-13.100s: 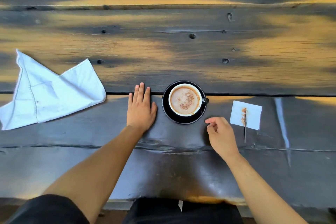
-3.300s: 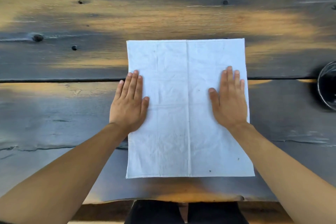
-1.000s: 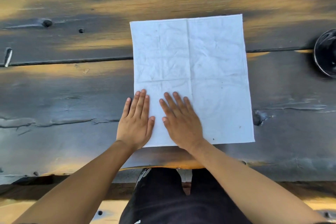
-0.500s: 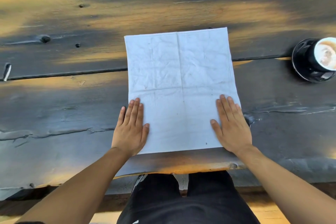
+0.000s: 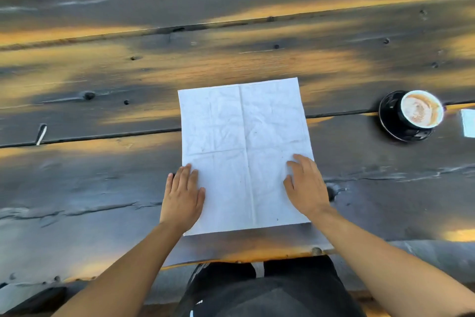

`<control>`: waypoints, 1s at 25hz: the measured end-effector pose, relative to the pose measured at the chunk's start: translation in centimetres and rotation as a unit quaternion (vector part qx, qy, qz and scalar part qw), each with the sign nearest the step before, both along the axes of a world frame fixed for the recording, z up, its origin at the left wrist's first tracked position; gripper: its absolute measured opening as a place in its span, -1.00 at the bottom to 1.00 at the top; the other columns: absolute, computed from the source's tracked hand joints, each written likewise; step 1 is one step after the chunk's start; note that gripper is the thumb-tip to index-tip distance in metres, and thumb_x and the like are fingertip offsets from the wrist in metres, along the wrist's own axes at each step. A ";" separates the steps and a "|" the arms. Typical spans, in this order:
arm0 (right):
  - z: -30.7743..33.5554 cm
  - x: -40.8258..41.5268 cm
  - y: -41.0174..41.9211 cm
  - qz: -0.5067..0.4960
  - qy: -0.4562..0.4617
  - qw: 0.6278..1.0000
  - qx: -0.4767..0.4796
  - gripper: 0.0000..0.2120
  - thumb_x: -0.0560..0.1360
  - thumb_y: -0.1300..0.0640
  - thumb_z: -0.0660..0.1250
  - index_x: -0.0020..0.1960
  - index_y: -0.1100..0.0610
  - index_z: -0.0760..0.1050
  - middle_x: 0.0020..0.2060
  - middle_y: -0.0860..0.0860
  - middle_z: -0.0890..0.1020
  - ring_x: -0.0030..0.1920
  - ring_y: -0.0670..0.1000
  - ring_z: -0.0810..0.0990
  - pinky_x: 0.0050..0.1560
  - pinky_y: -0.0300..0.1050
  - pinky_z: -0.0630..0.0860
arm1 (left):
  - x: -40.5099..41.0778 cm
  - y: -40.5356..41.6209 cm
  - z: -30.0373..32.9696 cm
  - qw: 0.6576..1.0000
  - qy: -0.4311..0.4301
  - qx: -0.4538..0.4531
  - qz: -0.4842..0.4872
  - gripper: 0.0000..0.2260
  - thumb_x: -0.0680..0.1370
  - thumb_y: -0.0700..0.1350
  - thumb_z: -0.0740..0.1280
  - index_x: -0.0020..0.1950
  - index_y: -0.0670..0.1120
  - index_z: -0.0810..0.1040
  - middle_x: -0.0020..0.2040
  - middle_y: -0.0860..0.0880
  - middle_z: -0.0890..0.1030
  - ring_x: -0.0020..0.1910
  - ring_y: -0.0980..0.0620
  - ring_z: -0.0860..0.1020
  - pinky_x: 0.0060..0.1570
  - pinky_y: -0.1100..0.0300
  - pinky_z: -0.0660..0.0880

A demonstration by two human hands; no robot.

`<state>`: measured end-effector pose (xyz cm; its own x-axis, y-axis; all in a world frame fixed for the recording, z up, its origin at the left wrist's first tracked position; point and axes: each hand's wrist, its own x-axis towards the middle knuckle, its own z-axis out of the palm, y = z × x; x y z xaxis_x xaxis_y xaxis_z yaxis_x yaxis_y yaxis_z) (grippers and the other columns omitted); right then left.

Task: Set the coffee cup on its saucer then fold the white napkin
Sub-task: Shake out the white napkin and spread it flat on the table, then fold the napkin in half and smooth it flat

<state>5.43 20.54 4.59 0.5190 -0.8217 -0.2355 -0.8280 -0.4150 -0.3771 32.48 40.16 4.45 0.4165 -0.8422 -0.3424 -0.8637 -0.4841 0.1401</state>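
The white napkin [image 5: 244, 152] lies spread flat on the dark wooden table, creased into quarters. My left hand [image 5: 183, 197] rests flat on its near left edge, fingers straight. My right hand [image 5: 307, 186] lies on its near right edge with the fingers slightly bent, touching the cloth. Far to the right, the coffee cup [image 5: 421, 109] stands on its black saucer [image 5: 390, 123], full of foamy coffee.
A small white paper [image 5: 468, 122] shows at the right border beyond the cup. The table's near edge [image 5: 244, 257] runs just below the napkin, above my dark-clothed lap. A small white object [image 5: 41, 133] lies in the plank gap at left.
The view has tilted up, so more of the cup and the far table shows. My right hand's fingers have bent a little on the napkin's right edge; my left hand stays flat.
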 end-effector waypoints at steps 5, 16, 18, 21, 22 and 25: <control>2.2 4.5 -6.1 -0.086 -0.008 0.995 0.042 -0.72 0.54 0.21 0.22 0.21 0.18 0.55 0.22 0.04 0.48 0.27 0.07 0.42 0.01 -0.01 0.54 | 2.8 -6.1 1.8 0.994 -0.013 -0.019 0.104 -0.58 0.58 -0.02 0.11 0.33 -0.21 0.47 0.22 -0.19 0.54 0.16 -0.23 0.50 0.23 -0.11 0.42; 1.6 10.9 -20.5 -0.159 -0.017 0.986 0.036 -0.54 0.56 0.27 0.16 0.45 0.07 0.37 0.22 0.11 0.40 0.22 0.15 0.43 0.01 0.06 0.55 | 13.2 -19.0 1.7 0.963 0.088 -0.098 0.237 -0.61 0.54 -0.24 0.24 0.38 -0.18 0.50 0.23 -0.20 0.54 0.21 -0.26 0.51 0.17 -0.10 0.50; 1.0 11.7 -21.8 -0.154 -0.005 0.987 0.037 -0.50 0.59 0.27 0.14 0.51 0.05 0.32 0.25 0.10 0.39 0.23 0.14 0.44 0.06 0.10 0.57 | 14.3 -20.6 1.3 0.964 0.090 -0.091 0.231 -0.55 0.55 -0.24 0.25 0.46 -0.17 0.44 0.26 -0.21 0.48 0.26 -0.27 0.46 0.24 -0.11 0.46; 0.2 12.2 -22.7 -0.141 0.012 0.989 0.037 -0.50 0.61 0.24 0.13 0.54 0.04 0.28 0.26 0.09 0.39 0.22 0.13 0.44 -0.01 0.09 0.58 | 15.5 -22.3 0.9 0.966 0.085 -0.072 0.231 -0.53 0.56 -0.23 0.24 0.50 -0.12 0.40 0.30 -0.23 0.43 0.31 -0.27 0.39 0.28 -0.12 0.42; 0.1 12.3 -22.9 -0.140 0.013 0.989 0.036 -0.51 0.62 0.24 0.13 0.53 0.04 0.29 0.25 0.09 0.39 0.20 0.14 0.45 -0.04 0.09 0.59 | 15.8 -22.6 0.8 0.967 0.085 -0.073 0.231 -0.54 0.56 -0.23 0.23 0.48 -0.11 0.43 0.28 -0.23 0.43 0.29 -0.27 0.40 0.26 -0.12 0.44; -0.4 12.3 -23.8 -0.133 0.021 0.990 0.036 -0.56 0.61 0.22 0.17 0.48 0.02 0.37 0.25 0.08 0.40 0.15 0.15 0.51 -0.13 0.05 0.58 | 16.8 -23.1 0.1 0.969 0.083 -0.087 0.218 -0.60 0.55 -0.26 0.22 0.38 -0.14 0.54 0.20 -0.24 0.48 0.20 -0.31 0.49 0.16 -0.12 0.51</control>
<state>17.74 -3.28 4.14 0.2749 -0.9085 -0.3146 -0.9200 -0.1534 -0.3607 49.32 17.05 4.59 0.6970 -0.6494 -0.3042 -0.5410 -0.7546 0.3714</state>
